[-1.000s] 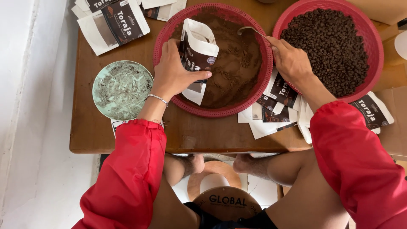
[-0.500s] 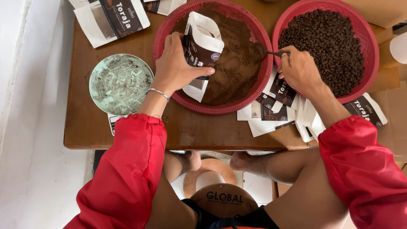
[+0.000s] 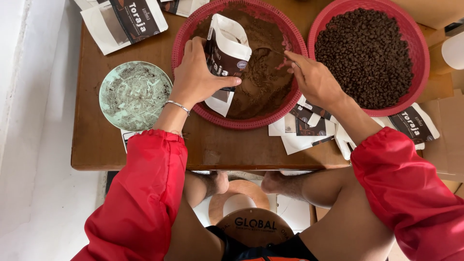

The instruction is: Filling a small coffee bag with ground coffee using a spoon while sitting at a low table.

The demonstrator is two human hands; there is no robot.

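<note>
My left hand (image 3: 195, 79) is wrapped around an open white-and-brown pouch (image 3: 225, 53), holding it upright over the near left part of the red basket of brown powder (image 3: 244, 121). That basket sits at the far middle of the wooden table (image 3: 96, 140). My right hand (image 3: 314, 79) is down in the powder (image 3: 263, 72) on the basket's right side, fingers pinched on something thin; it looks like a spoon handle, though I can't make it out for sure. Just right of it, touching rim to rim, is the second red basket (image 3: 423, 72), full of dark coffee beans (image 3: 367, 53). Near the table's left edge lies a pale green plate (image 3: 135, 94) smeared with powder. Flat empty pouches (image 3: 304, 133) lie under my right wrist by the near edge; more of them (image 3: 125, 21) rest at the far left corner.
</note>
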